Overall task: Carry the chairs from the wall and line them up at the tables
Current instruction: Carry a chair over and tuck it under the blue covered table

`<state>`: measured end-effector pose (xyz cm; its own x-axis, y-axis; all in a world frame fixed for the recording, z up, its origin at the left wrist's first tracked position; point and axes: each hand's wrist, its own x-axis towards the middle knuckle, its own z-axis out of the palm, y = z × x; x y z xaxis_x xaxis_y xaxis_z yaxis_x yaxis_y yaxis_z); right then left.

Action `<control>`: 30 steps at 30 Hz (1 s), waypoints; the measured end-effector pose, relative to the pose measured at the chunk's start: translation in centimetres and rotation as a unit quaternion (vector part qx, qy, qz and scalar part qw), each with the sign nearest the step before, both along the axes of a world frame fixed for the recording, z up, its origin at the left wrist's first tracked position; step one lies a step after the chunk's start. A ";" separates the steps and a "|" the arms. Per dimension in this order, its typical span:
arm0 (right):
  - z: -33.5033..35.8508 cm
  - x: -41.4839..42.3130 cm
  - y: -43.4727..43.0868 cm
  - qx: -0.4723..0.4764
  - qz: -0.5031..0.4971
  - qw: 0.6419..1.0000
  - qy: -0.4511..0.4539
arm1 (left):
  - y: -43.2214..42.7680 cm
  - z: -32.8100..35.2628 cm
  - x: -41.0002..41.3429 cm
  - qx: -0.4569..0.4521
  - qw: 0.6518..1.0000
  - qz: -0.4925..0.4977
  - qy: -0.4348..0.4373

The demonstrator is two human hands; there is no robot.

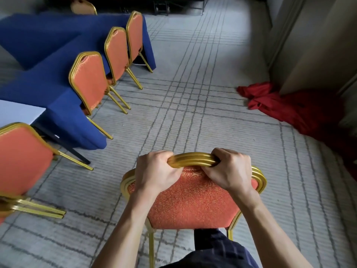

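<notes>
An orange chair with a gold frame (193,202) is right in front of me, its backrest facing me. My left hand (154,171) and my right hand (229,169) both grip the gold top rail of its backrest. On the left, tables under blue cloth (48,82) run away from me. Three orange chairs (88,80) stand in a row against them, backs toward the aisle. A nearer chair (21,159) stands at a white-topped table (17,113) at the far left.
Grey carpet with a dark line pattern (193,93) fills the aisle ahead. A heap of red cloth (286,105) lies on the floor at the right by a beige wall panel (309,45). Another chair back (83,6) shows at the top left.
</notes>
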<state>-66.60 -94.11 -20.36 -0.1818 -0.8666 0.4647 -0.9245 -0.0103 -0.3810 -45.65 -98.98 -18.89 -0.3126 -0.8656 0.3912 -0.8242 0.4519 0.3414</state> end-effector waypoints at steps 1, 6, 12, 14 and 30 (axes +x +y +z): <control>-0.4 -1.2 -2.5 0.001 0.004 1.000 -0.001 | -2.3 -0.2 -1.2 -0.005 1.000 0.001 -0.003; -0.2 -7.6 -14.3 0.014 0.003 1.000 -0.008 | -13.5 0.5 -7.6 -0.021 1.000 0.002 -0.022; 1.4 -12.6 -26.0 0.012 0.003 1.000 0.003 | -25.2 2.5 -12.6 -0.025 1.000 0.004 -0.015; 1.8 -14.1 -30.4 0.025 0.007 1.000 -0.001 | -29.4 2.5 -14.0 -0.007 1.000 0.008 -0.015; 2.1 -21.4 -68.2 0.028 -0.020 0.999 0.017 | -69.0 1.1 -21.9 0.029 0.999 0.005 -0.026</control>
<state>-88.02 -162.29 -18.30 -0.2020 -0.8839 0.4217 -0.9359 0.0473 -0.3491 -67.55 -167.99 -17.83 -0.3215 -0.8895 0.3246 -0.8462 0.4237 0.3232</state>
